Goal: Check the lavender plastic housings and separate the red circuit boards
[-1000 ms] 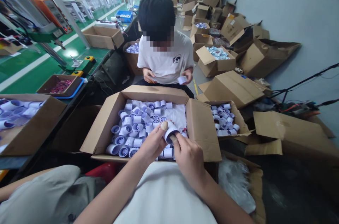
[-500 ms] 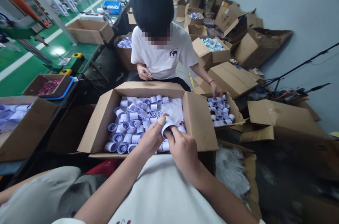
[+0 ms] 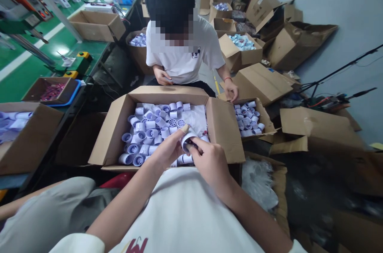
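Left hand [image 3: 171, 147] gripping white cup [image 3: 188, 139], fingers curled | right hand [image 3: 209, 161] pinching its rim, nearly closed | open carton [image 3: 223, 125] lying beneath

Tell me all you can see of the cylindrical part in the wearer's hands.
The part is a short, hollow, pale lilac cylinder, apparently smooth plastic, held tilted above the open cardboard box. Its open end faces the wearer; the inside is shadowed, its details unclear. The left hand grips its outside, thumb on top; the right hand's fingers are at the opening.
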`<action>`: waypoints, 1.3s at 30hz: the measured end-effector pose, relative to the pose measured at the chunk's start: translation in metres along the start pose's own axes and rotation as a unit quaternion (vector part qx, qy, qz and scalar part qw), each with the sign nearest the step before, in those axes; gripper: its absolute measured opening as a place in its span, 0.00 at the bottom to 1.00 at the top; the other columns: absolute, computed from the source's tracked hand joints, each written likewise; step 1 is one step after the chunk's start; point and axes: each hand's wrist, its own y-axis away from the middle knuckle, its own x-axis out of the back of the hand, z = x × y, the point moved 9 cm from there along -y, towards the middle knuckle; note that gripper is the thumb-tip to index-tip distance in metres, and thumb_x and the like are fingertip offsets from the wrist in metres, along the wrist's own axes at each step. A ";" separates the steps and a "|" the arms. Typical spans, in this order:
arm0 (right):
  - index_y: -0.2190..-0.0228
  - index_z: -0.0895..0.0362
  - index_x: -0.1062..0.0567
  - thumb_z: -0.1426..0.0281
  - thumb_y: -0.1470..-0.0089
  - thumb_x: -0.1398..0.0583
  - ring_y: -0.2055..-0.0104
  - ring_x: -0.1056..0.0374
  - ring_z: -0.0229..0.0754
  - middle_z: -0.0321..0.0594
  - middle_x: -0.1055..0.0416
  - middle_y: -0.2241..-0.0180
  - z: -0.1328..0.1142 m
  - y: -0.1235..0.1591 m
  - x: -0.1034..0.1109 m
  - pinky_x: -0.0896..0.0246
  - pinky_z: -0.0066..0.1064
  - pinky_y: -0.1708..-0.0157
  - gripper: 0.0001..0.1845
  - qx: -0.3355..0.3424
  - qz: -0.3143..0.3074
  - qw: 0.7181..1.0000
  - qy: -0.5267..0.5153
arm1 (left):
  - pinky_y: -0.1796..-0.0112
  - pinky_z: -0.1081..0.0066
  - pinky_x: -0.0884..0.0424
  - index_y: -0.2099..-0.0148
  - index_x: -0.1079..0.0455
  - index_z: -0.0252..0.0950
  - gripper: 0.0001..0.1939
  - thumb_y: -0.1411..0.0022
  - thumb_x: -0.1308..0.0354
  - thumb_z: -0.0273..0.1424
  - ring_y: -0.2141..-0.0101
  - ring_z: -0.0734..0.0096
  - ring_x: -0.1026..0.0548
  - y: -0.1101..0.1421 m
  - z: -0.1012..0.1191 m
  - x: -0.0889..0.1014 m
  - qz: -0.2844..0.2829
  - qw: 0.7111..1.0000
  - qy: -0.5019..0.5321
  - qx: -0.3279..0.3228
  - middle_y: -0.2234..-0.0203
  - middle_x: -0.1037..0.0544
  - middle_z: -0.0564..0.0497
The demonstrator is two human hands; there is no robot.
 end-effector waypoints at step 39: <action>0.70 0.55 0.22 0.77 0.51 0.40 0.69 0.30 0.40 0.39 0.25 0.69 0.001 0.005 0.006 0.39 0.28 0.69 0.08 0.028 0.100 0.995 -0.007 | 0.72 0.74 0.31 0.57 0.32 0.36 0.15 0.42 0.43 0.40 0.71 0.70 0.25 -0.007 0.000 -0.001 -0.005 0.995 0.075 -0.061 0.71 0.23 0.50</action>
